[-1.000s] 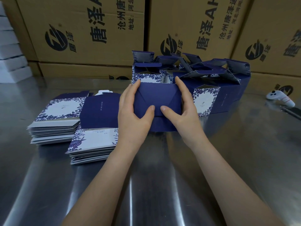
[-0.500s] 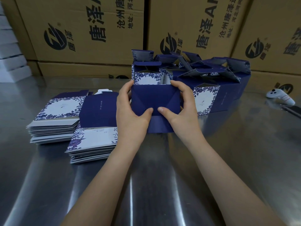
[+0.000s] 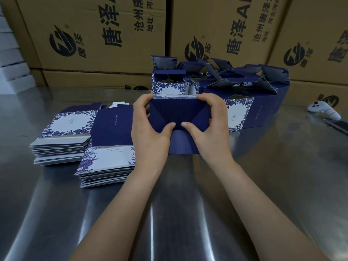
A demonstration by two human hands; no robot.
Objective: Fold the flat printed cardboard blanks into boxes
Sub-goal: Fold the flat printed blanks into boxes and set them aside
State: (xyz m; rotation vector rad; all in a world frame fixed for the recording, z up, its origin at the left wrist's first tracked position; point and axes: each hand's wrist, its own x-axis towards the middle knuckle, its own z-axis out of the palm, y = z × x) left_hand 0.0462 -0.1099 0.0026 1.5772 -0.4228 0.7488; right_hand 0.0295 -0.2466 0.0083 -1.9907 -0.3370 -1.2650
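Observation:
A navy blue box [image 3: 178,112] is held above the steel table, its bottom flaps facing me. My left hand [image 3: 148,127] grips its left side and my right hand [image 3: 211,125] its right side. Both thumbs press the slanted flaps where they meet at the middle, over a lower flap [image 3: 183,142] that hangs down. To the left lie two stacks of flat blue-and-white printed blanks [image 3: 64,136] [image 3: 107,162]. Behind the held box stand several folded boxes [image 3: 237,95] with their top flaps up.
The steel table [image 3: 169,213] reflects light in front of me. Large brown printed cartons [image 3: 94,34] wall off the back. A white controller [image 3: 323,110] and a dark flat object [image 3: 339,126] lie at the right. White boxes [image 3: 11,68] are stacked at far left.
Both hands have slid lower on the box, fingers now curled over its top corners, and the thumbs have drawn closer together on the flaps. The box has tilted slightly towards me.

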